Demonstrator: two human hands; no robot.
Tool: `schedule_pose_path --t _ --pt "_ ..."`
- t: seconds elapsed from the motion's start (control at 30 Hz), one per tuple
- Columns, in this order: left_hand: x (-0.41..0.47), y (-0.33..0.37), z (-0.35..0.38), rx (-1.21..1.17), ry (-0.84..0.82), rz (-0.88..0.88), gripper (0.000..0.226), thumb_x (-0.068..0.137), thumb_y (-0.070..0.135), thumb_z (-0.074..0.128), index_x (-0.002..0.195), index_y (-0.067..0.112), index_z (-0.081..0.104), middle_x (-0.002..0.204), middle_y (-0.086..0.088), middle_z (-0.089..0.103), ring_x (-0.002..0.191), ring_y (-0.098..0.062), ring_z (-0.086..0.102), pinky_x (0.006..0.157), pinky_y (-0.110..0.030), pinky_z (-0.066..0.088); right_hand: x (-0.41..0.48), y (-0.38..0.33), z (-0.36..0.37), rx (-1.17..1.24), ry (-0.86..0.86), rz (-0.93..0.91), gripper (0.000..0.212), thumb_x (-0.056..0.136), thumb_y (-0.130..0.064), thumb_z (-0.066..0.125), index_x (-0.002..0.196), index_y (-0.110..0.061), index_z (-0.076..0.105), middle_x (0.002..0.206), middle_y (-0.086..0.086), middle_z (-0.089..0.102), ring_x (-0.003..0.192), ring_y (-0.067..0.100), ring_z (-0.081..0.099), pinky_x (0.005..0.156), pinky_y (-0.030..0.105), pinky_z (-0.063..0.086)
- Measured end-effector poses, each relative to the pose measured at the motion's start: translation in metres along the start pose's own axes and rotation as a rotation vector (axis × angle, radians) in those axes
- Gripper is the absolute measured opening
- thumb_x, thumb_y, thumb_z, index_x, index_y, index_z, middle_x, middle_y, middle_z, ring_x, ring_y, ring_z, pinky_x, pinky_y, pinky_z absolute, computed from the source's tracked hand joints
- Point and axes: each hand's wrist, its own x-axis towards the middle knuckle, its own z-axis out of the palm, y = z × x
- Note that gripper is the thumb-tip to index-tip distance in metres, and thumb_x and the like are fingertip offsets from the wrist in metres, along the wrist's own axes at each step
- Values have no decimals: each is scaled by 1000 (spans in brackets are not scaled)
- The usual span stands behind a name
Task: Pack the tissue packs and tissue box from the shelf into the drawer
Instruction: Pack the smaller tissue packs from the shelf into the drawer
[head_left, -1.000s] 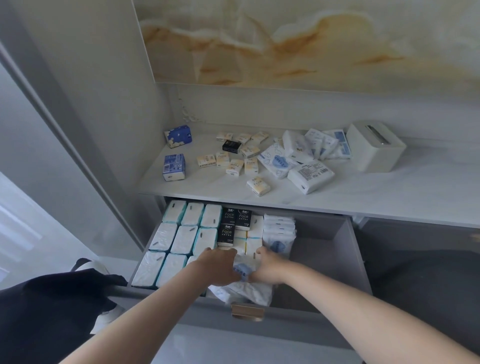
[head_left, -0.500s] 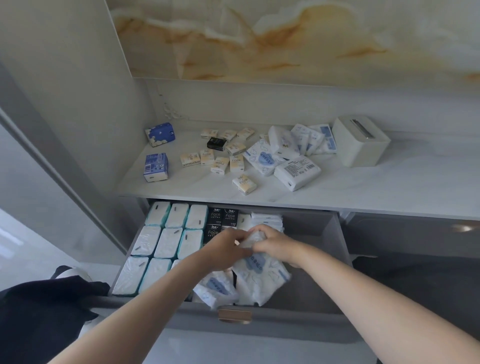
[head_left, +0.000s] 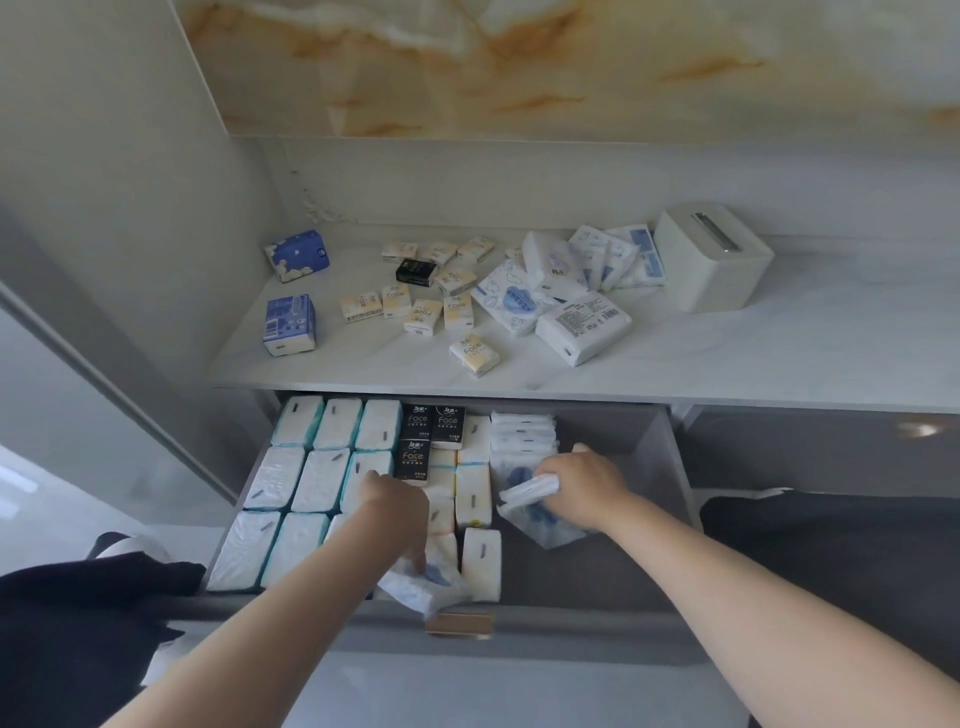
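1. the right hand (head_left: 582, 491) grips a blue-printed tissue pack (head_left: 527, 493) inside the open drawer (head_left: 669, 467);
2. the left hand (head_left: 396, 512) touches a crumpled pack (head_left: 423, 590) at the drawer's front (grip cannot be told);
3. the tissue box (head_left: 711, 260) stands on the shelf (head_left: 779, 358).

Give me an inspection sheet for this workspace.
Surface: white marbled shelf; open grey drawer below it.
Job's things: tissue box and many loose tissue packs on the shelf; rows of packs in the drawer.
Clutter: nothing seen.
Grippers: right hand grips a blue-printed pack; left hand on another pack at the drawer front, grip unclear.
Cables: nothing seen.
Surroundings: marbled wall panel; dark fabric lower left; closed drawer at right.
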Motion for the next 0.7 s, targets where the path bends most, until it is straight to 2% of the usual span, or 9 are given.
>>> schedule_pose_path --t 0.07,0.13,0.23,0.3,0.37,0.47,0.6,0.63,0.7 --pt "3 -4 4 -46 4 0 73 74 67 70 121 14 57 116 0 63 111 -23 57 96 -34 37 6 -3 10 47 43 -3 20 87 -25 57 100 -35 67 110 -10 55 101 19 48 82 34 46" --pt "5 -10 5 -148 -9 0 72 73 59 76 124 12 55 112 2 64 105 -21 59 90 -29 41 11 -3 19 149 56 52 22 86 -19 58 103 -31 66 112 -4 47 98 23 54 81 33 46" --pt "6 -19 0 -338 -25 29 78 75 39 83 136 8 45 121 -2 60 106 -24 60 94 -30 50 19 2 31 326 52 176 25 87 -13 59 107 -27 65 115 2 51 98 24 58 79 29 46" --pt "3 -26 -7 -473 11 100 75 77 25 82 139 12 42 127 -3 56 108 -23 57 91 -27 51 24 3 37 444 67 231 29 88 -9 60 112 -26 62 124 5 53 105 22 57 80 24 42" --pt "2 -35 -13 -606 64 188 67 76 17 81 132 24 45 123 1 56 101 -19 57 82 -26 53 28 0 41 518 84 261 40 89 -4 59 124 -23 56 134 6 47 115 23 55 87 22 40" --pt "3 -39 -21 -823 146 284 55 75 12 81 113 37 51 105 8 61 87 -14 61 70 -27 55 27 -8 43 597 123 347 59 86 -3 60 140 -19 40 141 10 36 116 28 53 88 24 40" --pt "4 -19 -33 -1017 291 357 49 75 12 81 109 39 56 103 9 67 90 -12 66 79 -27 58 21 -8 39 684 106 429 79 78 -24 71 146 -20 30 143 10 43 117 28 56 95 37 51" --pt "4 -13 -35 -1019 333 358 46 75 15 81 108 39 57 104 11 66 93 -9 65 80 -24 55 18 -5 36 705 96 458 84 79 -26 71 149 -20 25 147 11 40 121 30 54 97 41 51" --pt "6 -2 -36 -1020 404 357 43 75 19 81 109 36 61 105 13 64 97 -7 63 84 -22 52 10 -2 24 702 122 486 77 86 -17 65 151 -19 25 150 11 33 127 31 50 100 37 47"
